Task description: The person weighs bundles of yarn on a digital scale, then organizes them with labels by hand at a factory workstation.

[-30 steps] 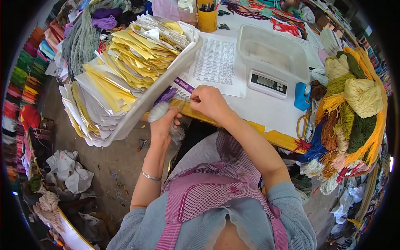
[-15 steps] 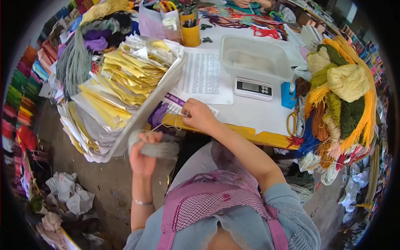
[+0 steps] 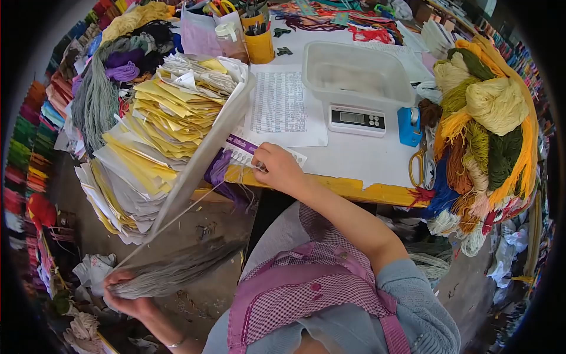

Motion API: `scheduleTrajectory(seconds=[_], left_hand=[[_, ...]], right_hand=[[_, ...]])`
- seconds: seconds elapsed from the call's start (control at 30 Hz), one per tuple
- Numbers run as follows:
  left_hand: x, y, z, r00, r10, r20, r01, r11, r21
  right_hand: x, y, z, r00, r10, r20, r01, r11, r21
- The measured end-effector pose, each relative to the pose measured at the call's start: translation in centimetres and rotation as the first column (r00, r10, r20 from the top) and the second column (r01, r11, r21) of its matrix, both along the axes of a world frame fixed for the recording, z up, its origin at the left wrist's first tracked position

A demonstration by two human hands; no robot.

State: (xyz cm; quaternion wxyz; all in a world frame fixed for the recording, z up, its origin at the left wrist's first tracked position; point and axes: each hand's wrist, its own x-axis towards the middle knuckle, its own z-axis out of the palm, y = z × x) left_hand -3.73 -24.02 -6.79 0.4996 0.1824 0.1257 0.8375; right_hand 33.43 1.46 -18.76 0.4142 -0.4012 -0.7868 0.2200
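Note:
My left hand (image 3: 127, 295), low on the left, is closed around a hank of grey yarn (image 3: 183, 268) that trails to the right over the floor. From this hand a taut pale strand (image 3: 177, 221) runs up toward the table edge. My right hand (image 3: 276, 168) is closed at that edge, fingers curled on a white card with a purple band (image 3: 240, 146) and a row of holes. Loose strands lie beside its fingers, and the strand's far end is hard to follow there. Purple yarn (image 3: 218, 168) hangs over the edge just left of the card.
A pale bin (image 3: 221, 138) packed with yellow and white envelopes stands left. Behind lie a printed sheet (image 3: 277, 112), a scale (image 3: 356, 120), a clear plastic tub (image 3: 358, 97) and a blue tape dispenser (image 3: 410, 127). Scissors (image 3: 418, 168) and colored yarn skeins (image 3: 495, 109) are on the right.
My left hand has swung down and left with the grey yarn, and the strand has gone from slack to taut. My right hand stays at the card.

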Motion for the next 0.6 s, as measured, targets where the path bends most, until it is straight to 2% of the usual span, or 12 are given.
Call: scheduleTrajectory(seconds=[0.07, 0.13, 0.2, 0.23, 0.3, 0.33, 0.4, 0.43, 0.47, 0.5, 0.57, 0.6], left_hand=[[-4.2, -1.9, 1.6, 0.974, 0.13, -0.185, -0.133, 0.991, -0.006], [-12.4, -5.5, 1.1, 0.886, 0.275, -0.372, -0.285, 0.958, 0.03], [-18.1, -8.9, 0.6, 0.908, 0.368, -0.2, -0.344, 0.928, 0.146], [-17.0, -9.1, 1.2, 0.847, 0.483, -0.224, -0.462, 0.875, 0.141], [-19.1, -10.3, 0.2, 0.927, 0.363, -0.09, -0.338, 0.916, 0.216], [-19.0, -10.6, -0.3, 0.918, 0.396, -0.035, -0.389, 0.913, 0.122], [-15.6, -8.6, -1.8, 0.891, 0.406, -0.204, -0.417, 0.909, -0.011], [-10.6, -5.7, -0.8, 0.928, 0.244, -0.283, -0.281, 0.955, -0.095], [-8.0, -3.9, -1.6, 0.921, 0.266, -0.283, -0.328, 0.923, -0.202], [-5.8, -2.4, -2.8, 0.958, 0.1, -0.269, -0.16, 0.964, -0.212], [2.3, 1.3, -2.1, 0.956, -0.069, -0.286, -0.019, 0.955, -0.296], [4.5, 2.6, -2.7, 0.933, -0.152, -0.325, 0.057, 0.958, -0.282]], right_hand=[[0.0, -0.1, -0.1, 1.0, -0.002, -0.006, 0.002, 1.0, -0.005], [-0.2, -0.1, 0.1, 1.0, -0.005, -0.014, 0.005, 1.0, -0.006], [-0.3, -0.3, 0.4, 0.999, -0.04, 0.024, 0.039, 0.999, 0.025], [-0.3, -0.4, 0.5, 0.999, -0.04, 0.023, 0.04, 0.999, 0.024], [-0.4, -0.4, 0.6, 0.997, -0.055, 0.045, 0.054, 0.998, 0.034], [-0.5, -0.4, 0.6, 0.997, -0.059, 0.045, 0.057, 0.998, 0.033], [-0.6, -0.6, 0.6, 0.996, -0.075, 0.041, 0.071, 0.995, 0.073], [-0.9, -0.9, 0.8, 0.996, -0.075, 0.043, 0.072, 0.995, 0.075], [-1.2, -1.5, 1.4, 1.0, 0.012, -0.015, -0.01, 0.995, 0.098], [-1.7, -2.3, 2.1, 0.992, 0.1, -0.071, -0.091, 0.988, 0.124], [-2.5, -4.6, 4.7, 0.931, 0.301, -0.204, -0.308, 0.951, -0.003], [-2.8, -5.5, 5.2, 0.904, 0.358, -0.235, -0.371, 0.928, -0.015]])
